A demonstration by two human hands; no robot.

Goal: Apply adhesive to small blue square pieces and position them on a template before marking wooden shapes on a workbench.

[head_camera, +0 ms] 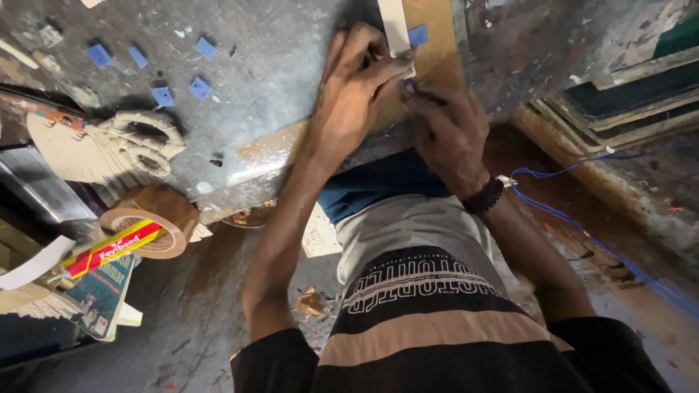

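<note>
Two bare hands meet at the far middle of the view, over a brown board [435, 62] that lies on the grey, scratched worktable [269, 80]. The left hand [353, 98] lies flat with fingers spread narrow, its fingertips pressing on a pale strip [395, 25] that runs up the board and is cut off by the top edge of the picture. The right hand [448, 131] is curled tight just beside it, pinching a small dark tool [422, 91]; only a short bit of the tool shows between the fingers, and what kind it is cannot be told. A dark beaded bracelet [486, 196] sits on the right wrist.

The board is flat and tan-brown, with a dusty, lighter near-left corner; the hands hide much of it, and its far end runs out of frame. A small blue square [418, 34] rests on it, touching the right side of the strip.

More blue squares [162, 95] lie scattered on the table to the far left. Near the left are a worn glove [142, 142], a roll of brown tape [156, 222] and a red and yellow tube [113, 249]. A blue wire [582, 225] trails off to the near right. The stacked frames [626, 94] at the far right are blurred and partly cut off.
</note>
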